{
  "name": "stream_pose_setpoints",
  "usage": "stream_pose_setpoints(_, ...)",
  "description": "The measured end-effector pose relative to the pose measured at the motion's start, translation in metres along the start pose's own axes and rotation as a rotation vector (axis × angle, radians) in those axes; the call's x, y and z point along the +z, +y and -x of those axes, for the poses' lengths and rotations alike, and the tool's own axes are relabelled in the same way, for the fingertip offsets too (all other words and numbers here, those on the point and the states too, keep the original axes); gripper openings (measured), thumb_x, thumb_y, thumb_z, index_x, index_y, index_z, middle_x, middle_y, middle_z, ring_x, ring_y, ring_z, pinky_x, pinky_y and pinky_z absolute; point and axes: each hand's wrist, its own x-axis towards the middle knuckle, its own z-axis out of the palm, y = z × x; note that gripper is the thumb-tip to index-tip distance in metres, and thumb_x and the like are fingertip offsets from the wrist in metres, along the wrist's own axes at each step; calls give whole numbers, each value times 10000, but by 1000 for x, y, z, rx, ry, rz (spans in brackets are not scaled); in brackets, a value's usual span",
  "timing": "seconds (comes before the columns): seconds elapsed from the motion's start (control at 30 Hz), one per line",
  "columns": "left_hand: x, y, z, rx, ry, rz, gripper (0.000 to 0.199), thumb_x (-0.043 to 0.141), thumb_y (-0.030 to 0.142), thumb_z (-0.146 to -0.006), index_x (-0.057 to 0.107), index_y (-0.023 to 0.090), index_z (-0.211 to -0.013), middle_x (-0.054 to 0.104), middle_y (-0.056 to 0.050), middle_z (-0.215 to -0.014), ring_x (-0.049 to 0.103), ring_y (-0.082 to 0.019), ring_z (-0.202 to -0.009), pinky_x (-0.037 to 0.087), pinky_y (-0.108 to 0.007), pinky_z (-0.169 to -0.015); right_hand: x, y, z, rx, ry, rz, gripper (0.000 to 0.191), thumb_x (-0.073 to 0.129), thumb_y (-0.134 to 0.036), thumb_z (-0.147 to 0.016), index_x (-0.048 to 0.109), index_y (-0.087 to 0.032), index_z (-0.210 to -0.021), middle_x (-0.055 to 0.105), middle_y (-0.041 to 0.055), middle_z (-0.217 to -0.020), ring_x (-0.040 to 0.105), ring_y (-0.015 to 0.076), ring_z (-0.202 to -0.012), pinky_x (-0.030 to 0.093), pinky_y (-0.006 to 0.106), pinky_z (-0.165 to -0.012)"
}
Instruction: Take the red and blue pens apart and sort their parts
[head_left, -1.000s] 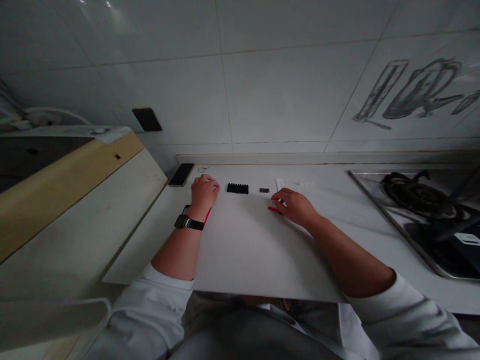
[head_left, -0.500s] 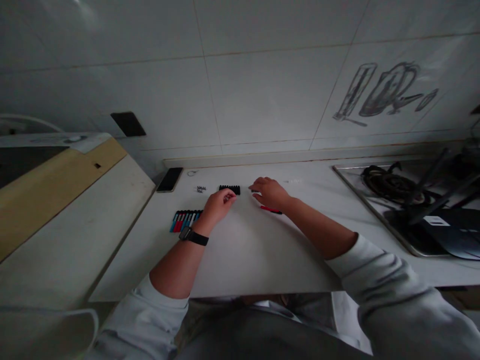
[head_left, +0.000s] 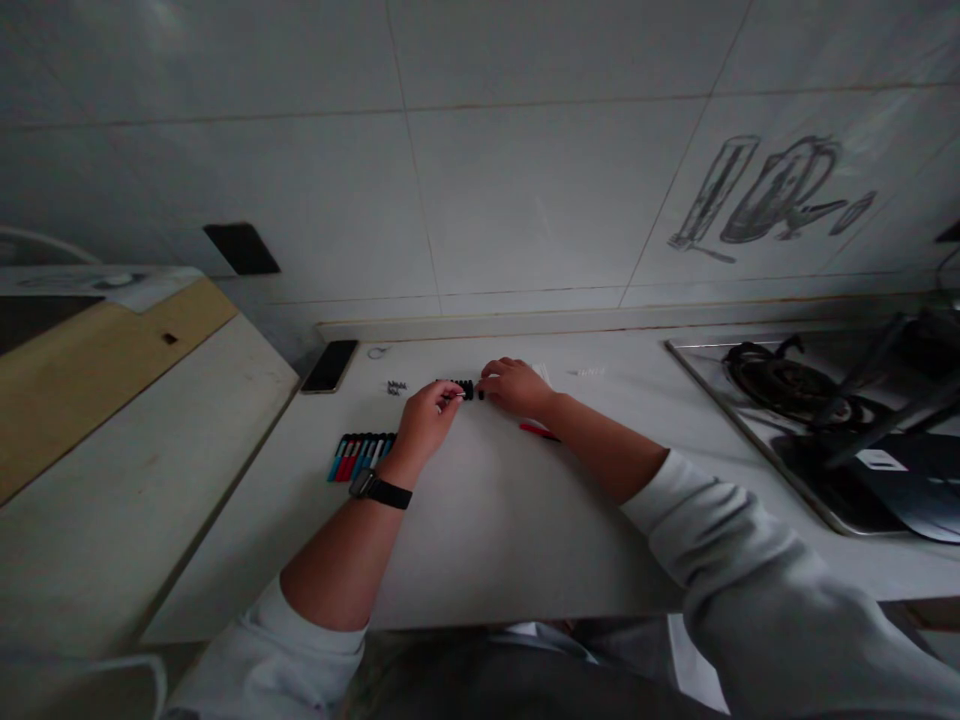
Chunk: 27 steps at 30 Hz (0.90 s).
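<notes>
My left hand point(head_left: 429, 418), with a black watch point(head_left: 382, 488) on its wrist, is closed in a pinch on a small thin pale piece point(head_left: 458, 396). Just beyond its fingertips stands a row of small black pieces point(head_left: 468, 389), partly hidden by the fingers. My right hand point(head_left: 517, 386) has its fingertips on a single small black piece point(head_left: 481, 394) at the right end of that row. Below the right wrist lies a red and black pen-like part point(head_left: 538, 431). Several blue, red and white pen-like barrels point(head_left: 358, 457) lie side by side left of my left wrist.
Small metal pieces point(head_left: 395, 387) and a ring-shaped item point(head_left: 377, 352) lie at the back left, by a phone point(head_left: 329, 366). Small clear pieces point(head_left: 589, 372) lie at the back right. A gas stove point(head_left: 757, 440) with a dark device on it borders the counter's right side.
My right hand has moved left, bringing the single black piece close to the row's end. My left hand keeps its pinch near the row. The view has shifted slightly.
</notes>
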Motion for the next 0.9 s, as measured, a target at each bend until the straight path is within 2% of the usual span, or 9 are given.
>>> stream_pose_setpoints(0.17,3,-2,-1,-32,14,22,112,656,212,-920,727,219,-1005,776,-34,-998,668,-171,-790,524,-291,-749,1,2,-6,-144,16,46,241,600,-203,-1000,773,-213,-1167,684,132,-1268,581,276,-1151,401,394,-959)
stream_pose_setpoints(0.27,2,-2,-2,-31,20,27,121,648,270,-940,728,217,-1014,773,-44,-995,666,-178,-790,515,-296,-728,-2,4,-4,-165,54,31,225,574,-196,-1014,749,-186,-1154,694,144,-1222,591,259,-1118,404,377,-952)
stream_pose_setpoints(0.47,3,0,-1,-7,-32,61,162,611,333,-976,714,211,-1003,763,-51,-1010,674,-190,-855,515,-296,-753,-20,-1,30,31,185,-133,233,512,-188,-1022,666,-163,-1196,740,119,-1072,640,233,-979,436,335,-889)
stream_pose_setpoints(0.57,7,3,0,8,-71,94,114,624,274,-957,708,211,-1002,753,-44,-1002,671,-186,-877,527,-303,-814,-26,-8,54,41,247,-206,210,550,-236,-1012,684,-175,-1162,751,111,-1048,655,236,-958,450,344,-894)
stream_pose_setpoints(0.67,12,8,2,-6,-100,145,100,642,231,-930,703,209,-1007,742,-41,-992,669,-185,-890,532,-307,-833,-23,-16,73,78,334,-329,184,587,-267,-1000,726,-202,-1102,764,93,-1059,675,220,-949,474,335,-904)
stream_pose_setpoints(0.8,17,14,7,-21,-137,239,111,665,232,-914,697,199,-1014,733,-42,-997,658,-176,-900,528,-297,-811,-12,-24,87,217,400,-513,200,606,-317,-1002,759,-230,-1097,779,68,-1064,682,179,-807,516,315,-824)
stream_pose_setpoints(0.9,18,18,10,-45,-174,326,134,680,246,-904,693,190,-1025,728,-45,-984,655,-166,-873,536,-295,-802,-6,-26,89,211,472,-567,204,628,-332,-987,778,-239,-1091,771,77,-1045,698,203,-876,540,338,-846)
